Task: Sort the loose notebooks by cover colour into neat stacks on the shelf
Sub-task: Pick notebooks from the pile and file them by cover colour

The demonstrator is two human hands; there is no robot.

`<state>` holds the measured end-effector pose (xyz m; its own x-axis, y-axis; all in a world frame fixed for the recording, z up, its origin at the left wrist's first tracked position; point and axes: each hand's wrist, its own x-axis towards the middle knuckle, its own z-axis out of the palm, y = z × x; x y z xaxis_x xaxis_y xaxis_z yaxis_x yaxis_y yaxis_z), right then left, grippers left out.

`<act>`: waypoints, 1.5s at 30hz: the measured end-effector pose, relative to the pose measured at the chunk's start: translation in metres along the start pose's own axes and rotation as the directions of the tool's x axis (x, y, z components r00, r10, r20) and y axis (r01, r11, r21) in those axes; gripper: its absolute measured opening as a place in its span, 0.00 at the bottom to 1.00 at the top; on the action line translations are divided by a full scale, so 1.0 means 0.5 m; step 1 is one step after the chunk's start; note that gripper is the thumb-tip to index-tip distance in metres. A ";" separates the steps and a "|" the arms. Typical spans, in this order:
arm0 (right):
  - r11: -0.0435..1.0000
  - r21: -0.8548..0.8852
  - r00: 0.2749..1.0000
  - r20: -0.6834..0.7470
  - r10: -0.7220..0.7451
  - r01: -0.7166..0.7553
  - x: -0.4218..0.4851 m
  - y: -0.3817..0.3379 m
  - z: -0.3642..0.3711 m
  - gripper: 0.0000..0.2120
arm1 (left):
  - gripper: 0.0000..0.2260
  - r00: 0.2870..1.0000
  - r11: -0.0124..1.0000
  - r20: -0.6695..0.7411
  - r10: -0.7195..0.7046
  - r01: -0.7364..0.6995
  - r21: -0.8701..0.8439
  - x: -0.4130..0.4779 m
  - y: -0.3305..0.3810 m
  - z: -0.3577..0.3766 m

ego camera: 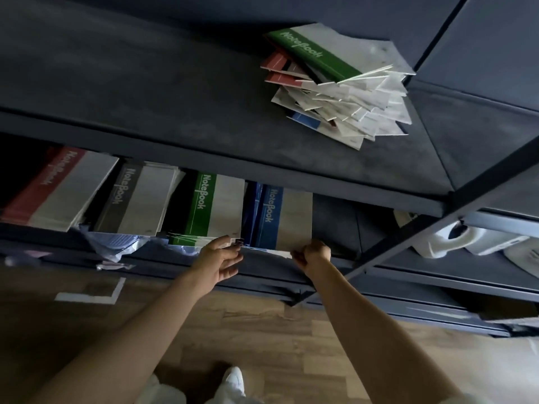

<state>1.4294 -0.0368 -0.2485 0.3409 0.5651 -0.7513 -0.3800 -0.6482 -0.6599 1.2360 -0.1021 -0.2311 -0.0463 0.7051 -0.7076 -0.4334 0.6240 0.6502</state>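
On the lower shelf [335, 217] lie four sorted stacks side by side: red [55, 188], grey [137, 199], green [213, 211] and blue [283, 220]. My left hand [223, 259] is at the front edge between the green and blue stacks, fingers spread and touching their corners. My right hand [313, 256] has its fingers curled at the front right corner of the blue stack; whether it grips the stack is unclear. A messy pile of loose notebooks [338, 83], green on top with red and blue showing beneath, sits on the upper shelf [145, 83] at the right.
Dark metal frame bars [408, 231] cross at the right. White plastic containers [466, 240] stand on a lower shelf to the right. Below are a wooden floor with white tape marks [96, 295] and my white shoe [233, 380]. Plastic-wrapped items [113, 243] lie under the grey stack.
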 end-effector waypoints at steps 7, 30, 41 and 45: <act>0.937 -0.339 0.996 0.066 -0.065 0.084 0.014 0.011 -0.008 0.09 | 0.17 0.997 0.992 -0.074 0.038 -0.029 0.122 -0.009 -0.020 -0.007; -0.266 -0.871 0.837 0.478 -0.266 0.413 -0.269 0.164 -0.056 0.32 | 0.37 0.837 -0.375 0.256 0.485 -0.065 0.925 -0.165 -0.047 -0.142; -0.283 -0.852 0.681 0.522 -0.514 0.440 -0.475 0.100 -0.014 0.32 | 0.37 0.679 -0.416 0.365 0.636 -0.097 0.904 -0.324 0.087 -0.189; -0.248 -0.845 0.620 0.520 -0.587 0.473 -0.532 0.045 -0.004 0.30 | 0.37 0.642 -0.403 0.395 0.657 -0.143 0.904 -0.361 0.139 -0.163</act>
<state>1.3321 -0.2028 -0.0636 -0.0123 0.9966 -0.0816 0.9825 -0.0032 -0.1863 1.1409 -0.2133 -0.0810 0.0410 0.9957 0.0827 0.9948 -0.0484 0.0894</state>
